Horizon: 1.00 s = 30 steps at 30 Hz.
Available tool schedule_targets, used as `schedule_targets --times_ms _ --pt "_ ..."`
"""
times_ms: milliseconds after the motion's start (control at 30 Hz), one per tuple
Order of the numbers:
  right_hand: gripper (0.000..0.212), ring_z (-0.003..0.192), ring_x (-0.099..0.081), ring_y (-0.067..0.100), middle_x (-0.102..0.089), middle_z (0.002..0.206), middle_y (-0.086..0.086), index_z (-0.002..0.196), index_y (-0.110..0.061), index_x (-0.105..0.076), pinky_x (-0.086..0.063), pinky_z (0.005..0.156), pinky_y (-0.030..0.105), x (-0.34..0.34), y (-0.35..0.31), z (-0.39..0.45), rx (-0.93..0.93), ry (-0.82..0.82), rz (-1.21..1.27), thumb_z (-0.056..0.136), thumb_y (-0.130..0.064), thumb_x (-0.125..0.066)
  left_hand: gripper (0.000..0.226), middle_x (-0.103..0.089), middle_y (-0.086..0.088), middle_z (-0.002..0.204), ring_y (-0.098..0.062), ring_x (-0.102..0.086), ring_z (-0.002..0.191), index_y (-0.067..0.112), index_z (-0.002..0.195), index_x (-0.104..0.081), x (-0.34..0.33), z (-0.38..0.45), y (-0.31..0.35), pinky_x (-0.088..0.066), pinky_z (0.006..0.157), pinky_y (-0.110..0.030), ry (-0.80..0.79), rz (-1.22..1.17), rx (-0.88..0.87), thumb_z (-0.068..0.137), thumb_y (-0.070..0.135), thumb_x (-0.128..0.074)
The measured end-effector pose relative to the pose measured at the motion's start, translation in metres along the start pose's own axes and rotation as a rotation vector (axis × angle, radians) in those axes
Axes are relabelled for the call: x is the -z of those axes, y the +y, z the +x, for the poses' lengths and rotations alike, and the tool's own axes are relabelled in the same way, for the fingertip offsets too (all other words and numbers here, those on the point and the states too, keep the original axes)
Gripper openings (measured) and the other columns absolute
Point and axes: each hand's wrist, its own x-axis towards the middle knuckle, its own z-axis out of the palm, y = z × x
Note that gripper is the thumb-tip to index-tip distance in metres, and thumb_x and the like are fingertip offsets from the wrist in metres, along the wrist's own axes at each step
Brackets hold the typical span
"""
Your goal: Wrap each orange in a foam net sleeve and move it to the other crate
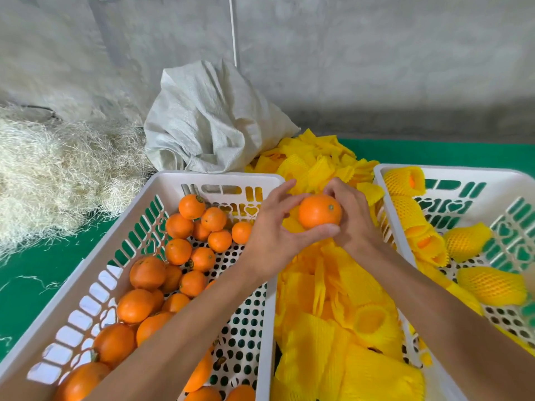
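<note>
done: several wrapped oranges (492, 285) in right crate (382, 180) | left: many bare in left crate (162, 183) | both hands' grip clamped on bare orange (318, 211): left hand (272, 238), right hand (354, 215)

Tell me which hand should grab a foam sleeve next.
Right, probably. The left hand grips the bare orange with thumb beneath, while the right hand only touches its far side and hangs directly over the foam sleeves.
</note>
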Motion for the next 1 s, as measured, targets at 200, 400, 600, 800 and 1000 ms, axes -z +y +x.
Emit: schedule_targets --times_ms 200,400,600,800,1000 --pt "0.025 0.075 -0.056 0.014 -0.059 0.084 -0.002 0.094 -0.006 -0.055 -0.041 0.06 0.02 -0.003 -0.004 -0.003 0.131 -0.051 0.255 0.077 -0.008 -0.074 0.054 -0.065 0.007 0.142 -0.006 -0.053 0.139 0.031 0.111 -0.082 0.012 0.007 -0.001 -0.046 0.113 -0.035 -0.112 -0.393 0.2 0.071 0.067 -0.082" --pt "0.042 0.098 -0.06 -0.01 -0.064 0.104 -0.012 0.112 -0.021 -0.065 -0.045 0.076 0.006 -0.01 -0.003 0.001 0.021 -0.071 0.254 0.081 0.003 -0.08 0.058 -0.075 -0.002 0.126 -0.019 -0.066 0.126 0.022 0.117 -0.08 0.013 0.005 -0.004 -0.045 0.116 -0.048 -0.1 -0.499 0.281 0.078 0.065 -0.081" --pt "0.035 0.088 -0.058 0.004 -0.056 0.093 -0.008 0.105 -0.028 -0.067 -0.045 0.073 0.012 -0.014 -0.006 0.002 -0.039 -0.135 0.25 0.087 0.001 -0.071 0.047 -0.08 0.004 0.103 -0.006 -0.072 0.1 0.024 0.103 -0.084 0.017 0.005 -0.002 -0.055 0.092 -0.022 -0.01 -0.404 0.311 0.078 0.063 -0.079" --pt "0.019 0.087 -0.06 0.006 -0.062 0.096 -0.001 0.116 -0.016 -0.075 -0.049 0.071 0.017 -0.01 -0.012 0.007 -0.065 0.032 0.197 0.099 -0.02 -0.068 0.048 -0.079 -0.002 0.097 -0.012 -0.075 0.089 0.014 0.104 -0.076 0.023 0.009 -0.01 -0.056 0.074 -0.02 0.178 -0.281 0.283 0.074 0.049 -0.086" --pt "0.016 0.087 -0.058 0.005 -0.061 0.097 0.001 0.112 -0.006 -0.073 -0.045 0.074 0.012 -0.004 -0.028 0.005 0.166 0.189 0.067 0.101 -0.016 -0.066 0.078 -0.059 0.004 0.107 -0.01 -0.067 0.086 0.025 0.118 -0.046 0.025 0.012 -0.015 -0.059 0.068 -0.028 0.244 -0.057 0.207 0.066 0.059 -0.093"
